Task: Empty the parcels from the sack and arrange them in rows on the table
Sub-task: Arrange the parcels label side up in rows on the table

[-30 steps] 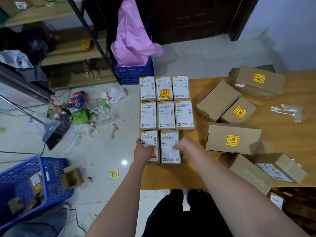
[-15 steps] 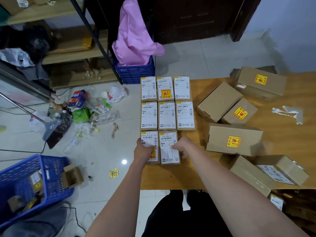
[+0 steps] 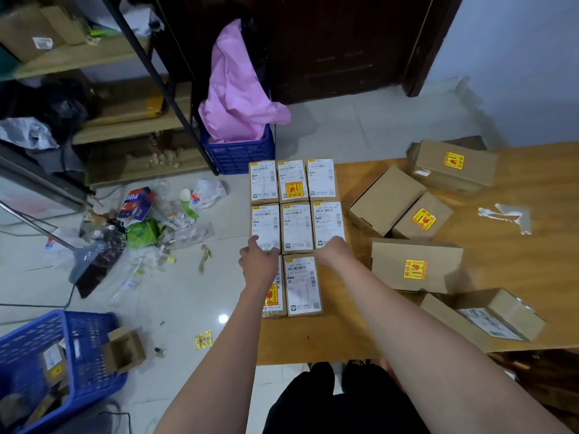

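Observation:
Small label-topped parcels lie in rows at the left end of the wooden table [image 3: 329,336]. The back row [image 3: 292,182] and the middle row [image 3: 297,227] hold three each. In the front row sit two, one [image 3: 302,285] in plain sight and one [image 3: 275,297] partly under my left forearm. My left hand [image 3: 257,261] rests with thumb spread on the near edge of the middle row's left parcel [image 3: 265,225]. My right hand [image 3: 333,250], fingers curled under, touches the near edge of that row's right parcel [image 3: 328,223]. Neither hand lifts anything.
Larger brown boxes with yellow stickers [image 3: 415,266] [image 3: 423,219] [image 3: 454,166] lie scattered over the table's right half. A pink bag [image 3: 238,98] hangs over a blue crate [image 3: 241,151] on the floor. Rubbish [image 3: 141,227] and another blue crate [image 3: 62,355] lie left.
Both hands have moved forward from the front row of parcels to the near edge of the middle row. The parcels look unmoved.

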Demonstrator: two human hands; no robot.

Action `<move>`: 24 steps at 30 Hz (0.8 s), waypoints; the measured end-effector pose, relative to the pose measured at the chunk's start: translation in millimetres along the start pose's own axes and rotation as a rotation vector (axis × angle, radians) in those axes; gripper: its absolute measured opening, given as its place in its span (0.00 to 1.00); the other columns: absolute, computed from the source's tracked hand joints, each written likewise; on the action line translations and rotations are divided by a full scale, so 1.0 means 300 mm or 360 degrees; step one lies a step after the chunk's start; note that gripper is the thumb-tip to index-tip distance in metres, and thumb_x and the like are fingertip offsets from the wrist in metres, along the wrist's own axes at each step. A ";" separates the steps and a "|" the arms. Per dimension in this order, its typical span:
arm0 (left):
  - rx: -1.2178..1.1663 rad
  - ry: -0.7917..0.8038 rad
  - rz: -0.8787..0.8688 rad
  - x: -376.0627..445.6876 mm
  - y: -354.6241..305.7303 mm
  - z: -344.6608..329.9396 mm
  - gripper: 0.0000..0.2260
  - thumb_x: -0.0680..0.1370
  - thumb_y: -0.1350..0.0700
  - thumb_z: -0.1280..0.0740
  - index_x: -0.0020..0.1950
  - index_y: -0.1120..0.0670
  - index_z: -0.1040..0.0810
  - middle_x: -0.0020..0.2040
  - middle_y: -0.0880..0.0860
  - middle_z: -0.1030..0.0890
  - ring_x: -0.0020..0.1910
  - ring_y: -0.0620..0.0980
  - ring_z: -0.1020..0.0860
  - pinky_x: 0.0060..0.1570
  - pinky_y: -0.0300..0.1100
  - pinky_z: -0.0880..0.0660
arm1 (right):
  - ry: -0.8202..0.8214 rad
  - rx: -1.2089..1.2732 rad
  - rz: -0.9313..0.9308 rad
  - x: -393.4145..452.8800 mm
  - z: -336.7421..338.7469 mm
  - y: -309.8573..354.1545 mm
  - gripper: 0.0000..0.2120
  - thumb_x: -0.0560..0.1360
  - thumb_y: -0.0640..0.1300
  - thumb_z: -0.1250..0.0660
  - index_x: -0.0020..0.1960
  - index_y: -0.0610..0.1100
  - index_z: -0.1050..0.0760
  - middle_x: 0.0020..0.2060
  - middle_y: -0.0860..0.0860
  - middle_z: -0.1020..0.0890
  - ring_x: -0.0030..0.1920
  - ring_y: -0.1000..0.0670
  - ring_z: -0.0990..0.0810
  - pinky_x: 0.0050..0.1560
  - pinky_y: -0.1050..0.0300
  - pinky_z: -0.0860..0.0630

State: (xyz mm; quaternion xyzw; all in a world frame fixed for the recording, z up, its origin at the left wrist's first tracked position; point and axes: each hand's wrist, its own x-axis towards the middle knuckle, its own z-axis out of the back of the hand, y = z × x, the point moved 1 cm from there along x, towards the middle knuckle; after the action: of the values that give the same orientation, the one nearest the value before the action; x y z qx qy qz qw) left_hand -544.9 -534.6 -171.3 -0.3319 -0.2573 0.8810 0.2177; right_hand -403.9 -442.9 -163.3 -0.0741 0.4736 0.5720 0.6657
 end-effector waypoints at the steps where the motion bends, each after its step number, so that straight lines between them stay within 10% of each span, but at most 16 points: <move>1: -0.0025 0.0017 -0.0039 0.002 -0.039 -0.008 0.24 0.79 0.53 0.36 0.75 0.54 0.37 0.70 0.61 0.34 0.68 0.62 0.34 0.64 0.55 0.32 | -0.0031 0.0005 0.0020 -0.002 0.026 0.012 0.10 0.76 0.39 0.36 0.56 0.39 0.23 0.51 0.45 0.18 0.41 0.48 0.21 0.37 0.60 0.27; 24: 0.0221 0.0735 -0.0581 -0.136 -0.647 -0.600 0.22 0.80 0.56 0.38 0.74 0.57 0.35 0.68 0.61 0.27 0.64 0.60 0.26 0.61 0.46 0.28 | -0.0595 0.0483 -0.0367 0.161 0.675 -0.318 0.18 0.77 0.40 0.35 0.66 0.36 0.29 0.62 0.40 0.22 0.63 0.42 0.23 0.47 0.58 0.30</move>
State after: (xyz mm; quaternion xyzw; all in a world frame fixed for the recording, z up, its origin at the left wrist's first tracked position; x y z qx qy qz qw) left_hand -350.2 -351.6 -152.5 -0.4561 -0.1955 0.7441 0.4474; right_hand -219.1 -311.7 -130.7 0.0799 0.4111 0.4186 0.8058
